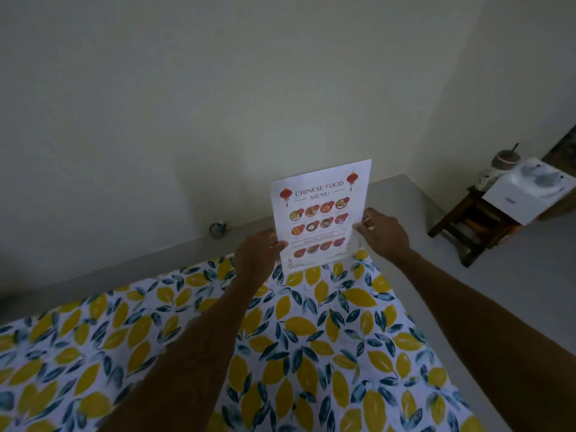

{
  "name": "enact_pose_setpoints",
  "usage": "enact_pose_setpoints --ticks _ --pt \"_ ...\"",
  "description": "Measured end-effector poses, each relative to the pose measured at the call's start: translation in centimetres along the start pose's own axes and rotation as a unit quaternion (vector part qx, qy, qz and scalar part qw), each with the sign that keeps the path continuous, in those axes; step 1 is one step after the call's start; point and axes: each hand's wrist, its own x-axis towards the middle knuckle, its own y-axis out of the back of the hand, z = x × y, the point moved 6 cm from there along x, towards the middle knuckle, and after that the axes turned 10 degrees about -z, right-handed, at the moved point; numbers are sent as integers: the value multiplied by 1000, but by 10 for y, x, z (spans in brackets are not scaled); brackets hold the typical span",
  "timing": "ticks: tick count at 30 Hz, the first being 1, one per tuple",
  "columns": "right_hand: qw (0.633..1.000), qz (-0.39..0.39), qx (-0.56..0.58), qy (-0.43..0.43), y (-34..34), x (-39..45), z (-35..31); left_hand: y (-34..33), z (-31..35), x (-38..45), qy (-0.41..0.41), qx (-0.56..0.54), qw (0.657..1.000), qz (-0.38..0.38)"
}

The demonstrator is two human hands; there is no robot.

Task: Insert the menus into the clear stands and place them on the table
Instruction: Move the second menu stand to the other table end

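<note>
A white sheet headed "Chinese Food Menu" [321, 213] stands upright at the far edge of the table, which is covered by a lemon-print cloth [280, 338]. Its lower part sits inside a clear stand [350, 246] that is hard to make out. My left hand [257, 254] grips the menu's lower left edge. My right hand [385, 233] pinches the right edge, where the clear stand's side shows faintly. The top half of the sheet rises free above both hands.
A plain wall stands close behind the table. A black cable loop [217, 229] lies on the grey floor by the wall. At the right, a dark wooden stool [467, 226] carries a white box [526, 191] and a small bowl [506, 157].
</note>
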Motion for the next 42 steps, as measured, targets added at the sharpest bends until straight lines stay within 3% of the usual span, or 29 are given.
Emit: enact_pose_setpoints --ticks 5,27,38,42 --pt "1000 -12 -24 12 -5 34 16 -19 -4 23 38 -44 998 7" --pt "997 -30 64 24 -28 67 45 -48 -10 61 55 21 998 12" --pt "997 -61 40 -5 -27 52 48 -53 -9 60 55 1 997 -62" --pt "996 -60 49 -34 -23 46 48 -48 -9 56 62 16 996 -57"
